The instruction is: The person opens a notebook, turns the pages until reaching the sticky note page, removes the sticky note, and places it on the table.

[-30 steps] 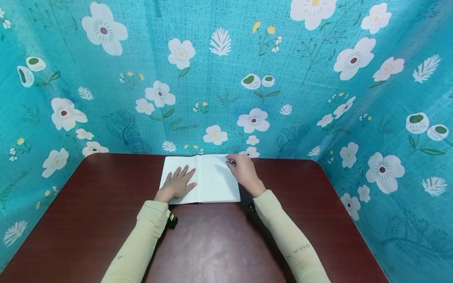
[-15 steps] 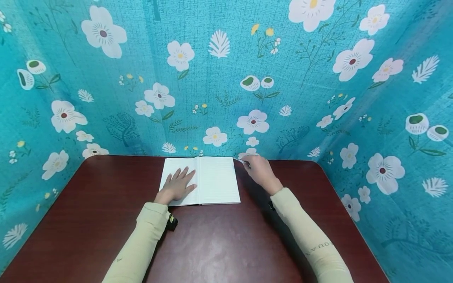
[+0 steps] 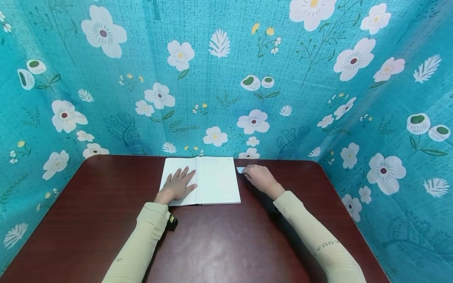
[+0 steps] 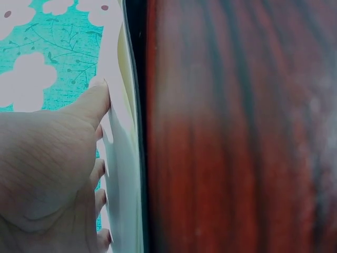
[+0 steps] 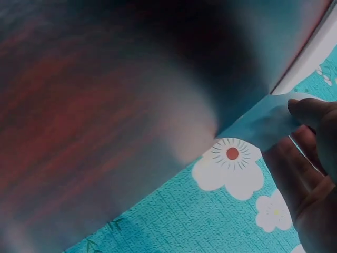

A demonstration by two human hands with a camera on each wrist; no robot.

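Printed along the right sleeve in grey capitals, letters reading "OUA" with a further mark too small to make out; a small grey mark on the left sleeve, unreadable. Faint ruled lines across the right page of the notebook, no written words legible on either page.

Lying open and flat at the far middle of the dark red-brown table, close to the floral teal curtain behind it. Spine running away from the person, from near edge to far edge; both pages spread left and right of it, the spread as a whole slightly wider than deep. Seen edge-on in the left wrist view, page block pale against the wood.

Resting palm-down on the left page, the left hand, fingers straight and slightly spread, pointing toward the far right; thumb tip pressed against the paper in the wrist view.

Just right of the notebook's far right corner, on the table, the right hand, fingers curled and pinching a small pale slip of paper between thumb and fingertips. Slip pointing left toward the notebook edge, very near it, contact impossible to judge. In the right wrist view, the same slip looks light blue, held by the fingertips, the notebook's corner above it.

No containers in view.
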